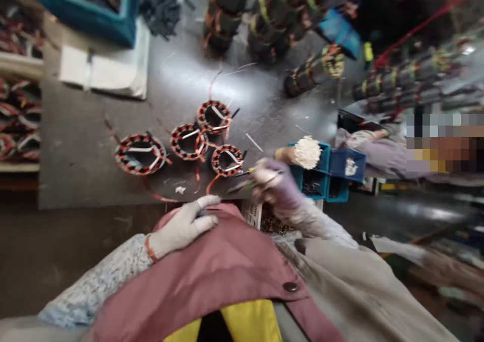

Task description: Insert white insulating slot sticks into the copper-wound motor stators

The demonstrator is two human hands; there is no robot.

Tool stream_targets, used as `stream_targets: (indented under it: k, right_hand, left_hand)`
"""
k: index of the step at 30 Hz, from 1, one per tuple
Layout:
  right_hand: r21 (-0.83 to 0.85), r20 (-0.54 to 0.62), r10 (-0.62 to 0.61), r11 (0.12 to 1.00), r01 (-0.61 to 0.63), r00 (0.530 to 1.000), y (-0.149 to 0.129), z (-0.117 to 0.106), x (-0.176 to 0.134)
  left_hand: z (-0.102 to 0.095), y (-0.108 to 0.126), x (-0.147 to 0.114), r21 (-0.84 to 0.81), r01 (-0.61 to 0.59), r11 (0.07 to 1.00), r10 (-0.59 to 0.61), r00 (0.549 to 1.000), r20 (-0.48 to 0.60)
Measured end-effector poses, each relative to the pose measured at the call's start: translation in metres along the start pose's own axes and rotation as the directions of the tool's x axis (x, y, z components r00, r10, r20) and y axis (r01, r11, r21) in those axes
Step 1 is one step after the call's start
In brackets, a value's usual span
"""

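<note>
My left hand (185, 226), in a white glove with an orange cuff edge, lies over the pink apron (227, 251) at the table's front edge. Its thumb and fingers are apart and nothing shows in them. Motion blurs my right hand (276, 183), which wears a purple and white glove. Its fingers are closed on a slim pointed tool (242, 184) aimed left; its exact kind is unclear. Just beyond the tip lies a wound ring (217, 164) of orange and black with white sleeving. Several similar rings lie further left, including a larger wound ring (121, 156), with loose orange leads.
Blue bins (313, 183) with small parts and a pale fluffy ball (307, 152) stand at the right. A blue crate (86, 21) and white pad (109, 69) occupy the back left. Stacked dark cylinders (264, 24) stand behind. A co-worker's sleeve (389, 150) shows at the right.
</note>
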State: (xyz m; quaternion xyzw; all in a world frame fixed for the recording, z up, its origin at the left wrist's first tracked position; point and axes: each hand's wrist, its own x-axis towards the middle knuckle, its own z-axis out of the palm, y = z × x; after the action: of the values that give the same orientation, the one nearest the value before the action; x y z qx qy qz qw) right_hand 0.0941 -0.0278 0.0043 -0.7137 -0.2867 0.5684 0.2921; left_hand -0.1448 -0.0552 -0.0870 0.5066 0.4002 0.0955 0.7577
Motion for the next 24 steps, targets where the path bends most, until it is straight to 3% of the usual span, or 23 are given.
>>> stream_targets:
  k: [2, 3, 6, 10, 14, 17, 19, 21, 23, 24]
  right_hand:
    - [-0.134, -0.225, -0.140, 0.985, 0.112, 0.964, -0.015, -0.013, 0.023]
    - [-0.247, -0.250, -0.196, 0.960, 0.133, 0.948, -0.018, -0.017, 0.037]
    - [-0.584, -0.110, -0.282, 0.794, 0.168, 0.953, -0.012, -0.017, 0.072]
    - [-0.867, 0.109, -0.271, 0.445, 0.224, 0.957, 0.010, 0.003, 0.097]
    - [-0.984, 0.168, -0.147, 0.042, 0.176, 0.975, 0.023, 0.019, 0.109]
    - [-0.973, 0.165, -0.055, -0.173, 0.153, 0.985, 0.030, 0.026, 0.115]
    - [-0.957, 0.172, -0.012, -0.238, 0.164, 0.985, 0.033, 0.029, 0.115]
    - [-0.954, 0.184, -0.005, -0.243, 0.177, 0.983, 0.032, 0.031, 0.111]
    - [-0.967, 0.215, -0.058, -0.153, 0.204, 0.975, 0.023, 0.030, 0.105]
    - [-0.971, 0.239, -0.118, -0.059, 0.233, 0.964, 0.015, 0.029, 0.104]
  left_hand:
    - [-0.013, -0.016, -0.013, -0.129, 0.173, 0.976, -0.180, 0.983, -0.046]
    - [-0.018, -0.023, -0.018, -0.174, 0.224, 0.959, -0.237, 0.970, -0.055]
    - [-0.030, -0.032, -0.023, -0.190, 0.189, 0.963, -0.210, 0.973, -0.096]
    - [-0.037, -0.036, -0.022, -0.272, 0.154, 0.950, -0.204, 0.965, -0.167]
    - [-0.039, -0.046, -0.026, -0.401, 0.190, 0.896, -0.279, 0.944, -0.176]
    - [-0.040, -0.051, -0.028, -0.456, 0.184, 0.871, -0.301, 0.933, -0.199]
    - [-0.041, -0.051, -0.028, -0.498, 0.176, 0.849, -0.317, 0.924, -0.213]
    - [-0.043, -0.052, -0.029, -0.539, 0.165, 0.826, -0.329, 0.918, -0.223]
    - [-0.045, -0.055, -0.029, -0.572, 0.152, 0.806, -0.333, 0.916, -0.226]
    - [-0.046, -0.056, -0.030, -0.583, 0.144, 0.799, -0.332, 0.915, -0.229]
